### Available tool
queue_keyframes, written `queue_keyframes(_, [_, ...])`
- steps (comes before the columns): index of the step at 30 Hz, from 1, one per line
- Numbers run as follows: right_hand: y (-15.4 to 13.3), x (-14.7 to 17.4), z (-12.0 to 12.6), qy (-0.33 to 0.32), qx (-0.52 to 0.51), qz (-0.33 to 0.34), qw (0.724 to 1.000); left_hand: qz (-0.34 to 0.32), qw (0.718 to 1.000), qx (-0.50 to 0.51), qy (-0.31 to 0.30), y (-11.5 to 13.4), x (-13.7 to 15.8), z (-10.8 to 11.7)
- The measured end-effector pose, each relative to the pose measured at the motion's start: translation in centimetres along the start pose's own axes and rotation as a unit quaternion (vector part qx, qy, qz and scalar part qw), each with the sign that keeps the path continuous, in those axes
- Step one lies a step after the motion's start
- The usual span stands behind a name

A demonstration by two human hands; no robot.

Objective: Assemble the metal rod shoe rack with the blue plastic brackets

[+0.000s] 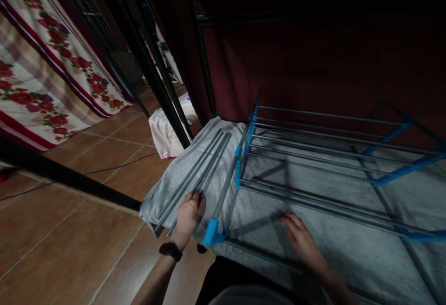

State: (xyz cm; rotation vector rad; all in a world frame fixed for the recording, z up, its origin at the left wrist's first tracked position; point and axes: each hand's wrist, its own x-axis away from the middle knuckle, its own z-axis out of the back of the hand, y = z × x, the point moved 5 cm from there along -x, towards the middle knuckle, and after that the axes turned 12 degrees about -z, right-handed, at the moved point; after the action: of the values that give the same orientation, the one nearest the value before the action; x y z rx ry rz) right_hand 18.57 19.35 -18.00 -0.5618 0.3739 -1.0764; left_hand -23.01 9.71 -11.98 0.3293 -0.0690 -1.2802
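Observation:
Several thin grey metal rods (209,161) lie side by side on a grey blanket to the left. My left hand (190,212), with a dark band on its wrist, is over their near part, its fingers curled down around a metal rod; how many rods are in the grip is hidden. Beside it lies a partly assembled rack (306,149) of grey tubes joined by blue plastic connectors (211,231). My right hand (298,235) hovers near the rack's front tubes, fingers stretched out and holding nothing.
The grey blanket (265,212) covers a low surface framed by dark metal posts (153,73). A dark red curtain (296,63) hangs behind. At left are a floral cloth (52,59), a striped cloth (167,133), a tiled floor (83,230) and a thin cable (118,165).

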Motion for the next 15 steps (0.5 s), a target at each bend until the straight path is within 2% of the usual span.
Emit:
queue_keyframes(2, [-0.1, 0.0, 0.0, 0.005, -0.001, -0.002, 1.0, 0.025, 0.999, -0.018, -0.032, 1.0, 0.0, -0.6])
queue_keyframes(4, [0.0, 0.0, -0.1, 0.006, 0.004, -0.002, 1.0, 0.048, 0.998, 0.0, -0.035, 1.3, -0.1, -1.0])
queue_keyframes(7, [0.1, 0.0, -0.2, 0.013, 0.011, -0.002, 1.0, 0.095, 0.993, 0.07, -0.008, 0.2, -0.5, -1.3])
queue_keyframes(9, [0.1, 0.0, -0.3, 0.016, 0.008, 0.0, 1.0, 0.116, 0.983, 0.14, 0.036, -0.8, -0.6, -1.0])
queue_keyframes(12, [-0.1, 0.0, -0.3, 0.016, -0.01, 0.006, 1.0, 0.121, 0.954, 0.244, 0.126, -1.6, -0.4, 1.1])
queue_keyframes(15, [-0.4, 0.0, -0.1, 0.023, -0.028, 0.0, 0.999, 0.079, 0.946, 0.26, 0.177, -0.5, 0.1, 5.1])
